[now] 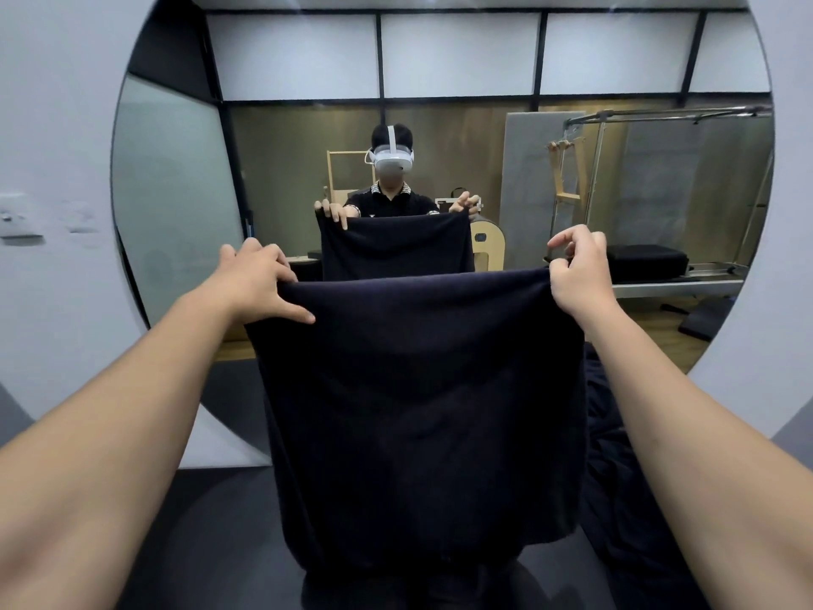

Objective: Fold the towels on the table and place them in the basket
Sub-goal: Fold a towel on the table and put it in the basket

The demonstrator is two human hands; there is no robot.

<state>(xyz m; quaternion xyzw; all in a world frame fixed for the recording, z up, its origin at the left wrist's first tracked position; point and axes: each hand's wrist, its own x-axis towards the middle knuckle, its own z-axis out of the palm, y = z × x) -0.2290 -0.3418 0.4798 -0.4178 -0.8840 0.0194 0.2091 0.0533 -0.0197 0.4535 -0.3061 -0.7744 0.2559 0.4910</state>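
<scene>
A dark navy towel [418,411] hangs spread out in the air in front of me, its lower edge reaching down toward the dark table [220,543]. My left hand [259,284] grips its top left corner and my right hand [578,270] pinches its top right corner, both at the same height with arms stretched forward. More dark towels [624,477] lie crumpled on the table to the right, partly hidden behind the hanging one. No basket is in view.
A large round mirror [176,191] on the white wall faces me and shows a person wearing a headset holding the towel. The mirror also shows exercise equipment and a metal frame [660,121] in the room behind.
</scene>
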